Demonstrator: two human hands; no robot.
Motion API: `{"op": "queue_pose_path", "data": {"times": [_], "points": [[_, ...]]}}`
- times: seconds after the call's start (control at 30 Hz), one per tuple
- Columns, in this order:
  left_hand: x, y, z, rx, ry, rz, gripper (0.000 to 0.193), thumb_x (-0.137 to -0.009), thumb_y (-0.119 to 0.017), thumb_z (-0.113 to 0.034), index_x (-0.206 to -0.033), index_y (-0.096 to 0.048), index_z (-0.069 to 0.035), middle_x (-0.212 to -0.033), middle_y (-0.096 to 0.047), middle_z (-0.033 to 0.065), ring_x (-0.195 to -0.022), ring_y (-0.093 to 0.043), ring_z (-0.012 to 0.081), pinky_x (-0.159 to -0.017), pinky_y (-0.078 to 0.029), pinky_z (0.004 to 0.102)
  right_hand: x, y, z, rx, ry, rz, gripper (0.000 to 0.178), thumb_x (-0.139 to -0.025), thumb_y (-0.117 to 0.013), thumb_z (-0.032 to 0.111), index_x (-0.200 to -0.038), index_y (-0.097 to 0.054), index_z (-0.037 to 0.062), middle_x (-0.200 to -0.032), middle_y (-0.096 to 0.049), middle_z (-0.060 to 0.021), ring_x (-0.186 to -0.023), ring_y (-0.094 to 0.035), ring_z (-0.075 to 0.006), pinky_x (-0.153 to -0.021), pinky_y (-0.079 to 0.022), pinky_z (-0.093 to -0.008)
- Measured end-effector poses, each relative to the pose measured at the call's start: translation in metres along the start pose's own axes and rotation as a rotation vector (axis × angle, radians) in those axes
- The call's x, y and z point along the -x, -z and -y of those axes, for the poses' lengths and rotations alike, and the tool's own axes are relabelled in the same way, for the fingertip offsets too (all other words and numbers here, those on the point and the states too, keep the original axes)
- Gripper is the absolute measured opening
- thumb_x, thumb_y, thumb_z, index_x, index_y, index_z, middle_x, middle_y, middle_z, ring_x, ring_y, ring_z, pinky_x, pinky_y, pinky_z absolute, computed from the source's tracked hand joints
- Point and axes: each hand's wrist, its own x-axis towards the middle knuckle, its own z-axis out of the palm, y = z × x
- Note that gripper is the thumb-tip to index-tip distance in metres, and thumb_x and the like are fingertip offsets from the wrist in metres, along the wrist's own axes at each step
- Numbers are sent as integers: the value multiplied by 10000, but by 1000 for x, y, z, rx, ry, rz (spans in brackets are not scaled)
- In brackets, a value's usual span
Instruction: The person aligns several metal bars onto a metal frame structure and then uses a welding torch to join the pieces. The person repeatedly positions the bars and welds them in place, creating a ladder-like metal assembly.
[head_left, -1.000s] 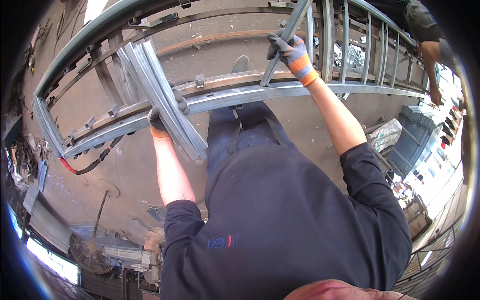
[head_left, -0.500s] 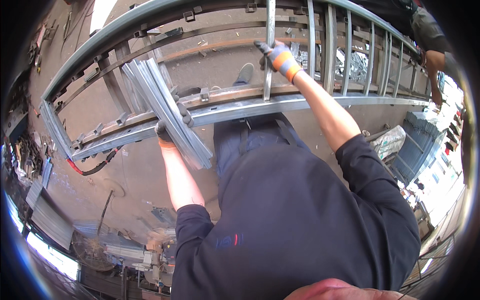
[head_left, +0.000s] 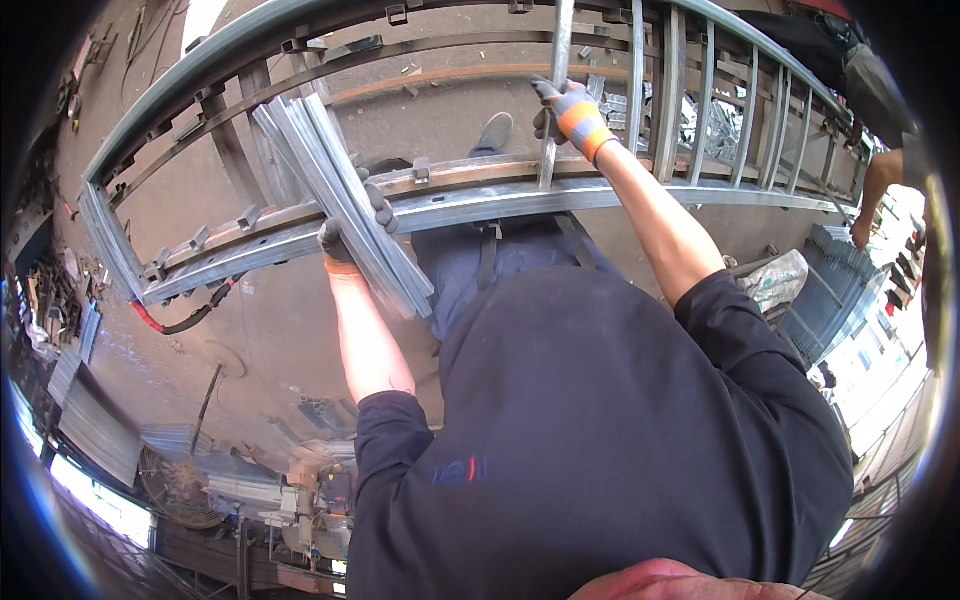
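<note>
My left hand [head_left: 380, 210], in a dark-palmed glove, is closed round a bundle of long galvanized steel profiles [head_left: 325, 180]. They slant across the near rail of a large metal frame [head_left: 470, 207], and the bundle hides part of the hand. My right hand [head_left: 575, 115], gloved in grey and orange, is closed round an upright metal crossbar [head_left: 550, 160] that spans the frame. Its fingers curl past the bar's left side. More crossbars [head_left: 636, 75] stand spaced along the frame to the right.
Small square brackets [head_left: 422, 170] sit along the frame's inner brown rail. Another person's arm [head_left: 878, 185] hangs at the far right. Stacked metal profiles [head_left: 825, 290] and a white sack [head_left: 775, 280] lie at right. A fan [head_left: 180, 490] stands lower left; a red-and-black cable [head_left: 185, 325] hangs from the frame's left end.
The view has shifted slightly, moving the frame up and to the right in the picture. Both my hands keep their holds. The other person's arm at the right has moved lower.
</note>
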Motion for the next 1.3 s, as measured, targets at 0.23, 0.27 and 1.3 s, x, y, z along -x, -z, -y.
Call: {"op": "queue_pose_path", "data": {"times": [0.23,0.27,1.3], "points": [[-1,-12,-3,86,27,-5,1038,-674,-944,-525,-1487,-496,-61,-1011,-633,106,-881,-695,245,-739,-557,403,-2,5,-1,17,-70,-4,471,-1003,-648,401,-1048,-654,-68,-846,-793,-172,-742,-791,-282,-681,-635,-385],[-1,-13,-3,19,8,-39,1042,-675,-949,-513,-1491,-487,-58,-1020,-638,108,-892,-701,247,-742,-557,403,-2,6,0,50,-50,8,473,-989,-666,394,-1089,-655,-68,-849,-790,-180,-754,-792,-285,-684,-634,-380],[-2,16,-1,52,69,41,1009,-702,-917,-501,-1494,-459,-77,-1061,-642,112,-910,-666,245,-785,-537,423,12,-11,22,631,204,-264,631,-1015,-568,609,-1105,-692,-3,-1204,-721,-238,-1131,-693,-366,-978,-549,-447]]}}
